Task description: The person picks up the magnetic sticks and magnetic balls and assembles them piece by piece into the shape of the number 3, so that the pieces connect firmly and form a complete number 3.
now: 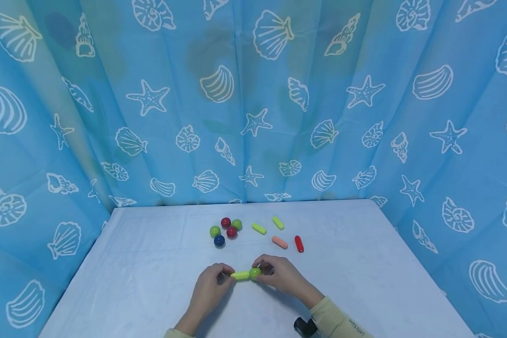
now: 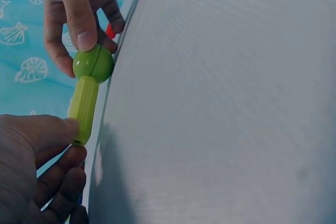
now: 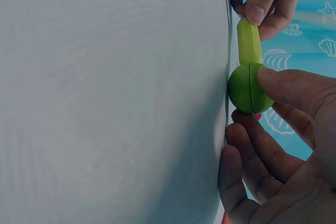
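Note:
My left hand (image 1: 211, 287) pinches the outer end of a yellow-green ribbed stick (image 1: 241, 275) between thumb and fingers. Against the stick's other end sits a green ball (image 1: 255, 273), which my right hand (image 1: 284, 276) grips with thumb and fingertips. In the left wrist view the ball (image 2: 93, 64) and stick (image 2: 83, 106) meet in one line, and a thin seam runs round the ball. The right wrist view shows the same ball (image 3: 251, 88) touching the stick (image 3: 249, 42); how deep they join is hidden.
Beyond my hands lie several balls: red (image 1: 226, 222), green (image 1: 215, 231) and dark blue (image 1: 219, 241). Right of them are yellow-green sticks (image 1: 259, 228), an orange stick (image 1: 280, 242) and a red stick (image 1: 299, 243). A shell-print curtain (image 1: 245, 117) surrounds the white table (image 1: 152, 263).

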`<state>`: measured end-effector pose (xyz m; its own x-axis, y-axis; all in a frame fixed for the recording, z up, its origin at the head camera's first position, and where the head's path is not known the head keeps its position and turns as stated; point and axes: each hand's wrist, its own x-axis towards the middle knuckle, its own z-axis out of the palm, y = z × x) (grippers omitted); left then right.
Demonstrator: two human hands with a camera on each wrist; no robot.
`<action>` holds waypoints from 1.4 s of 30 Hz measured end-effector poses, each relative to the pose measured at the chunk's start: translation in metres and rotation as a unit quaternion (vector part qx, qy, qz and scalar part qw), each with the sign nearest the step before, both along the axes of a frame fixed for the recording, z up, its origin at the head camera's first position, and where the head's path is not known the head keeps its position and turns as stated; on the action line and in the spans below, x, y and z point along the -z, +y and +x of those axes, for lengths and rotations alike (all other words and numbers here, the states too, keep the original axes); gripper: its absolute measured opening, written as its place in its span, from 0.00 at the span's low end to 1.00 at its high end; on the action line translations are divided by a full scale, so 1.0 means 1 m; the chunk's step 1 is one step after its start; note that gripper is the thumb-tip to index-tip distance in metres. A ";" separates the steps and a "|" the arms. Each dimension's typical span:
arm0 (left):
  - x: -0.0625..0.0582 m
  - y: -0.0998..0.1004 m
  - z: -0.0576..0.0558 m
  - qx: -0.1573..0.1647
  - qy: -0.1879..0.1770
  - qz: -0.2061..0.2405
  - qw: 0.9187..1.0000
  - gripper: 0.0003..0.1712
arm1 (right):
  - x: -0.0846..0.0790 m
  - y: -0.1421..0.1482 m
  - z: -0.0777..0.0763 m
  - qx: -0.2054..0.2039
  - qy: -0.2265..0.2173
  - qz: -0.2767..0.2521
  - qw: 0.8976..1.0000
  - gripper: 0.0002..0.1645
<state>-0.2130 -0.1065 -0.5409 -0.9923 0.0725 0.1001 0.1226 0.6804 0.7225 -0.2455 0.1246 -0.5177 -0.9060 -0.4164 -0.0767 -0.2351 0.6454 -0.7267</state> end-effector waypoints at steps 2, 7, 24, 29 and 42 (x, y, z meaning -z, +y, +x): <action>0.000 0.000 0.000 -0.001 0.005 0.005 1.000 0.08 | 0.000 0.000 0.000 0.000 -0.001 0.002 1.000 0.15; 0.001 -0.001 0.000 -0.011 0.003 0.019 1.000 0.07 | -0.001 0.001 -0.001 0.000 -0.005 0.001 1.000 0.16; 0.000 -0.009 -0.009 -0.084 0.033 -0.022 0.996 0.06 | 0.006 0.000 -0.002 0.002 -0.002 0.001 1.000 0.16; 0.000 -0.014 -0.014 -0.096 0.043 -0.027 0.994 0.10 | 0.005 0.001 -0.002 0.001 0.000 -0.001 1.000 0.16; -0.002 -0.024 -0.030 -0.109 0.053 -0.035 0.992 0.18 | 0.006 0.000 -0.001 0.003 0.000 -0.001 1.000 0.16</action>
<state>-0.2426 -0.1302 -0.5388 -0.9696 -0.1316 0.2062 0.0397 0.7471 0.6635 -0.2464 0.1246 -0.5239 -0.9083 -0.4115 -0.0760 -0.2317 0.6458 -0.7275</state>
